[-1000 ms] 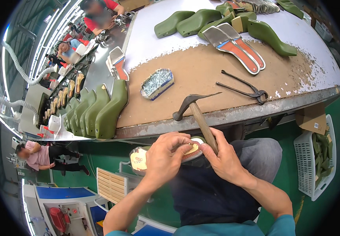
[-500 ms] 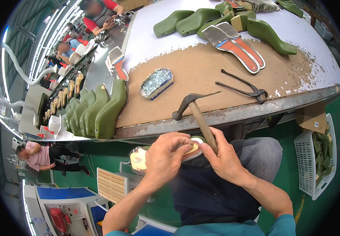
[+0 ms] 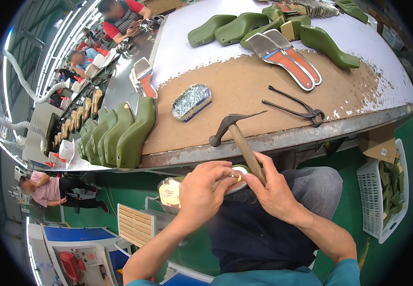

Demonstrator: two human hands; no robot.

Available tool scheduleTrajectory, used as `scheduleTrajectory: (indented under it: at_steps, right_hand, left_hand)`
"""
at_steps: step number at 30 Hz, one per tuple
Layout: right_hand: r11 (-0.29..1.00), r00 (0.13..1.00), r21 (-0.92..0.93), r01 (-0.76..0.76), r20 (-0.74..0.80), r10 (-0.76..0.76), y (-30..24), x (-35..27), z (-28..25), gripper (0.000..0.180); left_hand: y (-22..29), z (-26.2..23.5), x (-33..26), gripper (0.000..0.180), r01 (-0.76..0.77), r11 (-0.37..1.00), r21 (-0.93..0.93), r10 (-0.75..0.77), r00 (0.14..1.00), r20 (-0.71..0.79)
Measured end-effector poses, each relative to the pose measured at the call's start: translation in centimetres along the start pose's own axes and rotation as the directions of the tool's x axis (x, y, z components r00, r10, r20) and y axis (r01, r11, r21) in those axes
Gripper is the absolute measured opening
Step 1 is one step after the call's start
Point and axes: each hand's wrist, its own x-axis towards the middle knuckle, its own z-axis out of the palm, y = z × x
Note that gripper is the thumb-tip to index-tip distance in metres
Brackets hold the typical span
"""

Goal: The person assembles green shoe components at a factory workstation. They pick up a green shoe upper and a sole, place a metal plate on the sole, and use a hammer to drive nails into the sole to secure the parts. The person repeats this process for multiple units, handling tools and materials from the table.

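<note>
My right hand [image 3: 277, 193] is wrapped round the wooden handle of a hammer [image 3: 244, 145]. The hammer's dark metal head, with its long thin claw, is raised just past the bench edge. Below it, across my lap, lies a shoe last with an insole [image 3: 169, 192] on its sole; its pale, marked end shows left of my hands. My left hand [image 3: 205, 185] is closed over the middle of it, thumb and forefinger pinched at the white-rimmed end [image 3: 239, 183]. Whatever sits between those fingertips is too small to name. My right thumb and fingertips touch that same end.
On the bench [image 3: 206, 128] are a box of nails [image 3: 191, 102], pincers [image 3: 306, 110], orange insoles [image 3: 290, 62] and green shoe lasts [image 3: 135, 136]. A white basket of green pieces [image 3: 383, 195] stands at right. A person in red [image 3: 125, 21] works at far left.
My left thumb and fingertips have shifted slightly at the white-rimmed end. The insole and last have moved a little to the right. The hammer has hardly moved.
</note>
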Motion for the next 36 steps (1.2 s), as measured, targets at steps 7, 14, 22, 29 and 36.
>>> scheduleTrajectory:
  at_steps: [7, 14, 22, 29, 36]
  right_hand:
    - [0.866, 0.940, -0.368, 0.339, 0.085, -0.331, -3.7, -4.1, -4.8, 0.054]
    - [0.741, 0.833, -0.402, 0.538, 0.116, -0.541, -5.7, -7.3, -7.5, 0.051]
    - [0.771, 0.908, -0.491, 0.405, 0.117, -0.403, -6.9, -7.5, -7.6, 0.053]
    - [0.822, 0.915, -0.429, 0.374, 0.025, -0.404, -5.7, -8.7, -9.2, 0.051]
    - [0.815, 0.915, -0.448, 0.367, 0.016, -0.403, -5.2, -8.9, -9.7, 0.050]
  left_hand:
    - [0.0, -0.2, -0.2, 0.015, -0.018, 0.999, 0.028, 0.018, 1.000, -0.006]
    - [-0.1, -0.6, -0.4, 0.014, -0.004, 1.000, 0.009, 0.004, 1.000, 0.012]
    - [1.3, -1.9, -0.2, 0.037, 0.136, 0.987, 0.085, -0.148, 0.977, 0.155]
    - [-2.4, -4.1, -1.3, 0.061, -0.287, 0.883, 0.371, 0.207, 0.948, 0.242]
    - [-1.9, -3.8, -0.9, 0.058, -0.255, 0.906, 0.338, 0.178, 0.953, 0.244]
